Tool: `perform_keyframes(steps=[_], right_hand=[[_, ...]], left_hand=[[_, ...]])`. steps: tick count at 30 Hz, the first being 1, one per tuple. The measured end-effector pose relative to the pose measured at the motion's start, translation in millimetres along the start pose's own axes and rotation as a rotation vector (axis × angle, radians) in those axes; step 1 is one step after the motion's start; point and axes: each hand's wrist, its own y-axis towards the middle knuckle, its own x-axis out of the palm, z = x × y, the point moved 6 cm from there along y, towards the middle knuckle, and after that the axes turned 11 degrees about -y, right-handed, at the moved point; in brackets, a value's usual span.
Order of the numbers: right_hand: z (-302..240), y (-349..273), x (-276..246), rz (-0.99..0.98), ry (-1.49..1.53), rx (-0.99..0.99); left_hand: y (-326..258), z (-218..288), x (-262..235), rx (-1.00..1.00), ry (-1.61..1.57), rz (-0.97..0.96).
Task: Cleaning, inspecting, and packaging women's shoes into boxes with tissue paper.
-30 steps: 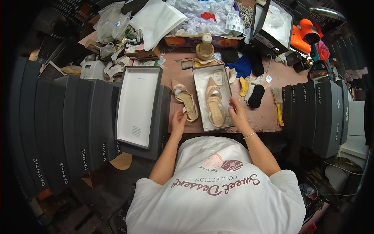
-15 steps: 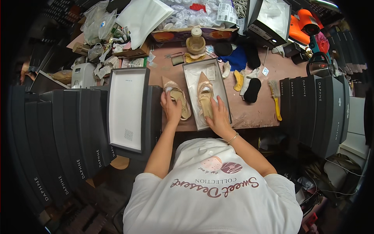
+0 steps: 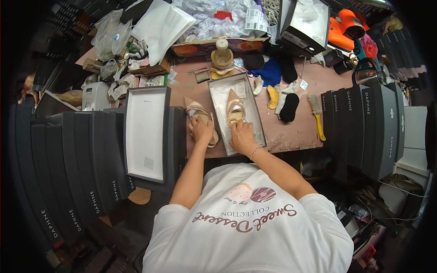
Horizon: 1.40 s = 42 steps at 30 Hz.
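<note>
A beige, pointed slingback shoe [image 3: 235,103] lies toe away inside an open shoe box [image 3: 254,103] lined with white paper. My right hand [image 3: 243,136] is closed over the heel end of this shoe, its fingers curled and covering the insole. Just left of the box, the matching shoe [image 3: 193,104] rests on the table, toe also pointing away. My left hand [image 3: 201,130] grips it around the middle, hiding most of the insole; a strap shows beside the fingers.
An upturned box lid [image 3: 146,132] stands at left beside stacked dark shoe boxes [image 3: 82,154]. More boxes [image 3: 378,123] stand at right. A yellow-handled brush [image 3: 317,118], black pads [image 3: 289,107], cloths, scissors [image 3: 199,71] and a bottle [image 3: 222,48] lie around the table.
My right hand has shifted from the shoe's side to over its heel end, fingers now curled. My left hand has slid slightly along the other shoe. The whole view has shifted a little.
</note>
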Motion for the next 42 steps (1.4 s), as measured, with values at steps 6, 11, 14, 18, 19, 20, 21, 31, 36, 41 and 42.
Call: perform_keyframes(steps=[6, 11, 14, 18, 19, 20, 21, 31, 36, 41, 42], right_hand=[[24.5, 1.4, 20.1, 0.004, 0.272, 0.068], [41.9, -12.0, 12.9, 0.261, 0.586, 0.076], [70.7, -31.4, -9.0, 0.124, 1.143, 0.069], [90.9, -76.3, -82.6, -0.157, 2.319, 0.124], [88.4, -79.2, -85.9, -0.186, 2.436, 0.051], [83.1, -84.0, -86.2, -0.217, 2.555, -0.028], [77.5, -89.8, -88.0, -0.24, 2.675, -0.112], [48.7, -87.6, -87.9, -0.266, 2.718, -0.062], [53.2, -75.7, -78.5, -0.229, 2.604, -0.113], [56.1, -51.4, -65.3, 0.125, 1.602, 0.274], [42.0, -45.2, -74.3, 0.105, 1.759, 0.237]], left_hand=[[-6.5, 23.6, -32.1, -0.025, 0.071, -0.187], [-9.2, -4.7, -25.1, 0.023, -0.158, -0.03], [-41.2, -0.3, -49.1, 0.165, -0.504, -0.035], [-99.2, 36.7, -90.1, 0.009, -1.356, -0.623], [-109.0, 51.5, -94.6, 0.001, -1.455, -0.671], [-118.9, 68.0, -94.1, -0.005, -1.55, -0.719], [-126.4, 83.1, -91.3, -0.009, -1.638, -0.773], [-138.7, 100.4, -80.9, -0.086, -1.812, -0.817], [-131.1, 91.6, -88.1, -0.062, -1.71, -0.777], [-129.4, 85.1, -110.5, -0.047, -1.411, -0.872], [-130.7, 80.5, -112.3, -0.051, -1.334, -0.942]])
